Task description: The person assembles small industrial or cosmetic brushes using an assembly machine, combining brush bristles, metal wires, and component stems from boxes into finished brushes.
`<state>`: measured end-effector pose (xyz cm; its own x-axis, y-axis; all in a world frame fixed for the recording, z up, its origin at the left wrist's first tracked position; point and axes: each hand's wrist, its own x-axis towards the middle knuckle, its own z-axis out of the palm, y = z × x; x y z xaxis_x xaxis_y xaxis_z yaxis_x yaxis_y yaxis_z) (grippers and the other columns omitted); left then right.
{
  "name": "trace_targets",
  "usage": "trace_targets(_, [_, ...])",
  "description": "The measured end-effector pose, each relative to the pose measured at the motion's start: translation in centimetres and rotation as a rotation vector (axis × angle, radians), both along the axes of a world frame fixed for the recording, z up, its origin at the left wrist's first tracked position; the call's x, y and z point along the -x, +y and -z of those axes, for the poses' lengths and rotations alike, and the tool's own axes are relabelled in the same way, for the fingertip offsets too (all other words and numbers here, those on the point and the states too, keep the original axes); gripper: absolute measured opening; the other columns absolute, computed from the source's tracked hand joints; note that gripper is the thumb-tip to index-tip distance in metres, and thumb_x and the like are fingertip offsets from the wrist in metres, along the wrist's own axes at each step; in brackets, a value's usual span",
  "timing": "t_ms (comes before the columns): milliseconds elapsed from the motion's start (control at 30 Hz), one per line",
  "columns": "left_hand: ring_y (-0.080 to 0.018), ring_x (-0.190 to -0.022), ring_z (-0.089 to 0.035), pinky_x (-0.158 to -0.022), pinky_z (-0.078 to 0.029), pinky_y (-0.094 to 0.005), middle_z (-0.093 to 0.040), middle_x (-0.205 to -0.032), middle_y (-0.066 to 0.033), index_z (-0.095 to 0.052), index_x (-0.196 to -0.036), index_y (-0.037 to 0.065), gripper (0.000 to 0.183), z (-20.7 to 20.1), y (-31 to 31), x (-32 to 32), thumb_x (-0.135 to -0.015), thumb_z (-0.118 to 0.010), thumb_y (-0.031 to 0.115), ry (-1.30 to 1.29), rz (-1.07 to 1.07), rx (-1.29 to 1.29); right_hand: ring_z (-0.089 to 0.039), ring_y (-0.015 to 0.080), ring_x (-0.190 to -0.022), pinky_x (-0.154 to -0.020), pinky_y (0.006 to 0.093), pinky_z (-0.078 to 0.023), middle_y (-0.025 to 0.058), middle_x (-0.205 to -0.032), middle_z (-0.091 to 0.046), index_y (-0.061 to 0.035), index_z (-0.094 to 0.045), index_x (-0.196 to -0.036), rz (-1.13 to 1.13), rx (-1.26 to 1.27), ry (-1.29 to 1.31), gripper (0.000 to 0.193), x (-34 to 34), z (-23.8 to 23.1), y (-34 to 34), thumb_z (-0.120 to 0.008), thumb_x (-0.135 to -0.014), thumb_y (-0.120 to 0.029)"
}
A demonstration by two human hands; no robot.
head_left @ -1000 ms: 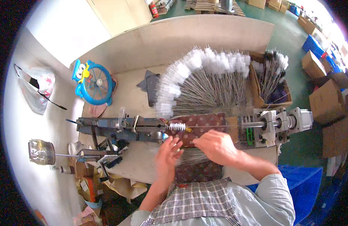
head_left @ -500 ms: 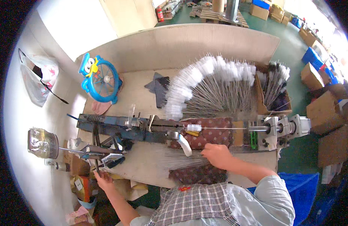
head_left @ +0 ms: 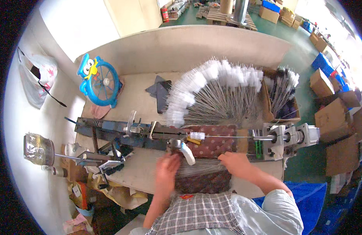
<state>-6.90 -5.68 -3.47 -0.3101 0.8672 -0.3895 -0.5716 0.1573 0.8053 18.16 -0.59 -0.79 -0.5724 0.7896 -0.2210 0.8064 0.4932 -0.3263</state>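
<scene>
My left hand [head_left: 167, 167], smeared by motion, is at the near side of the machine, left of a lever with a white-wrapped handle [head_left: 188, 154]. My right hand [head_left: 235, 162] has its fingers pinched together at the right end of a bundle of thin metal wires [head_left: 200, 168]; what they hold is too small to make out. Above the hands, a white-bristled brush [head_left: 197, 136] sits on the machine, its wire stem running right to the metal chuck [head_left: 265, 138]. Brown dotted cloth [head_left: 220, 141] lies beneath the stem, with a yellow piece [head_left: 194, 141] beside the bristles.
Finished-looking white brushes [head_left: 224, 74] fan out behind the machine, next to a cardboard box [head_left: 268, 103] of brushes. A blue toy-like fan [head_left: 104, 84] and a dark phone [head_left: 163, 96] stand farther left. A crank handle [head_left: 103, 185] juts out near left.
My left hand has left the crank at the left and moved right, to beside the white-handled lever. My right hand stays by the wires. The whole view has shifted slightly.
</scene>
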Motion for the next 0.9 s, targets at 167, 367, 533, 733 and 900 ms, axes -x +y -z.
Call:
trace_targets(167, [-0.0206,-0.073,-0.057,-0.071,-0.047,-0.0343,-0.056,-0.076,-0.0065,-0.053,-0.091,0.006,0.026,-5.3,2.9,-6.4,-0.087,-0.055,0.032,-0.321,0.280,0.103,-0.061,0.0315,-0.079,-0.064,0.0433,-0.051,0.0109,-0.085,-0.056,-0.0074,-0.053,-0.095,-0.073,-0.065,-0.012,0.022,-0.3,0.2,0.1,-0.054,-0.073,-0.006])
trace_targets(367, [-0.0093,-0.048,-0.044,-0.055,-0.043,-0.0299,-0.046,-0.058,0.0017,-0.057,-0.085,0.005,0.047,-11.6,1.6,0.2,-0.092,-0.042,0.048,-0.840,0.250,-0.068,-0.060,0.0325,-0.081,-0.062,0.0420,-0.051,0.0146,-0.091,-0.053,-0.0032,-0.049,-0.100,0.007,0.006,0.008,0.033,-0.3,-2.0,-1.1,-0.057,-0.068,-0.003])
trace_targets(533, [-0.0159,-0.053,-0.053,-0.059,-0.048,-0.0320,-0.057,-0.065,-0.0081,-0.058,-0.087,0.002,0.045,-9.8,-1.7,-0.5,-0.095,-0.037,0.040,-0.479,0.513,0.020,-0.056,0.0331,-0.081,-0.066,0.0430,-0.046,0.0132,-0.082,-0.052,-0.0044,-0.055,-0.088,-0.016,-0.331,0.084,0.020,-4.7,-7.8,0.6,-0.055,-0.068,-0.001])
trace_targets(733, [-0.0153,-0.062,-0.058,-0.056,-0.047,-0.0285,-0.063,-0.080,-0.0107,-0.061,-0.096,-0.001,0.022,-9.5,2.0,-4.6,-0.091,-0.051,0.018,0.158,0.912,-0.313,-0.058,0.0292,-0.080,-0.069,0.0366,-0.049,0.0108,-0.085,-0.059,-0.0032,-0.062,-0.090,0.208,-0.541,0.260,0.018,-8.2,-11.3,4.1,-0.053,-0.075,0.001])
trace_targets(900, [-0.0236,-0.071,-0.062,-0.058,-0.050,-0.0353,-0.059,-0.086,-0.0129,-0.057,-0.098,0.004,0.018,-6.8,8.5,-12.7,-0.083,-0.058,0.014,1.279,0.648,-0.699,-0.061,0.0285,-0.081,-0.071,0.0357,-0.051,0.0109,-0.088,-0.063,-0.0023,-0.061,-0.089,0.198,-0.481,0.369,0.014,-5.8,-9.6,4.9,-0.054,-0.077,-0.001])
